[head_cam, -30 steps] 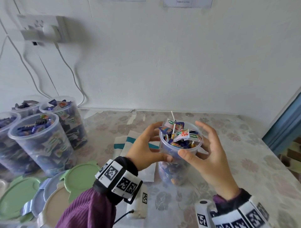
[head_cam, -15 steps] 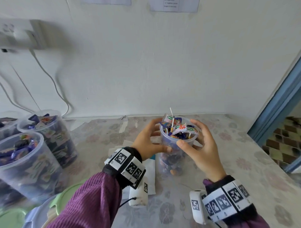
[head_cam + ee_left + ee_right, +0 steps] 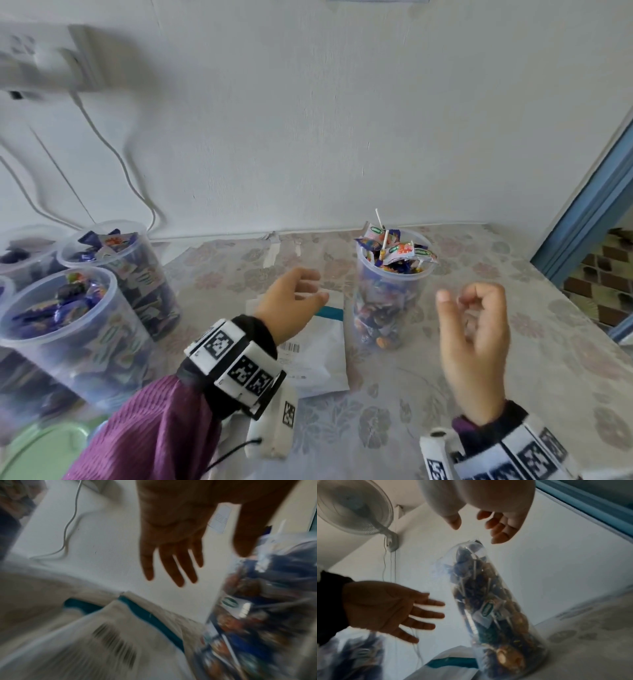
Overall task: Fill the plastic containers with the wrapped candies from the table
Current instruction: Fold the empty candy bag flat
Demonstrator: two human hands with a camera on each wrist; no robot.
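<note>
A clear tub (image 3: pixel 390 291) heaped with wrapped candies (image 3: pixel 399 253) stands upright on the floral counter (image 3: pixel 513 359), between a person's two hands and touched by neither. The left hand (image 3: pixel 291 301) hovers just beside it with fingers spread and an empty grip, above a white pouch (image 3: pixel 318 356) with a teal stripe that lies flat by the tub's base. The right hand (image 3: pixel 476 325) hangs on the other side, its fingers loosely curled and holding nothing. The sweets rise above the rim, and a lollipop stick (image 3: pixel 378 219) pokes well clear of it. Three more filled tubs (image 3: pixel 68 325) crowd the left edge of the counter beside green lids (image 3: pixel 41 452); no loose candies show on the counter in these views. The filling of this tub looks done, and a lid seems the likely next step. The risk lies in the overfill: a lid pressed onto the mound could catch on the stick or the top wrappers and fail to seat, or push sweets over the side. The tub is tall and narrow, so a sideways knock from either hand could tip it and spill the load across the counter.
</note>
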